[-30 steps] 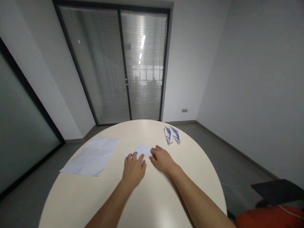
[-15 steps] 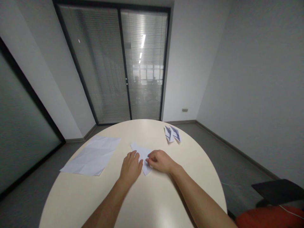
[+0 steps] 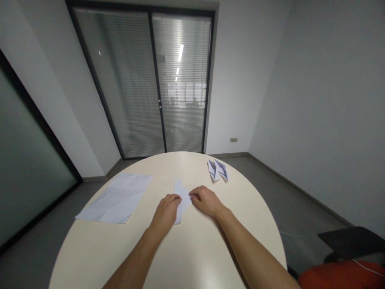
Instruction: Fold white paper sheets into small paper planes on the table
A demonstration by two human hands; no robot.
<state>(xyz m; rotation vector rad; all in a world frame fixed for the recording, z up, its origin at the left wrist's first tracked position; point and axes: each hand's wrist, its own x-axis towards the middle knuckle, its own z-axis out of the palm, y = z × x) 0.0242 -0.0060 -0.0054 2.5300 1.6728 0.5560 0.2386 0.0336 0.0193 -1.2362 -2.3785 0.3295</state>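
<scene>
While the table [image 3: 186,257] bears folded paper [image 3: 185,202], both hands [image 3: 165,209] [image 3: 207,200] pinch its opposite sides.

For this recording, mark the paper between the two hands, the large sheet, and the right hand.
Paper between the hands [image 3: 184,199]: head view, its exposed middle.
Large sheet [image 3: 116,198]: head view, middle of its upper surface.
Right hand [image 3: 205,200]: head view, back of the hand.

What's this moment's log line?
left hand: on folded paper; right hand: at its right corner; large paper: left; folded pieces: far right
</scene>
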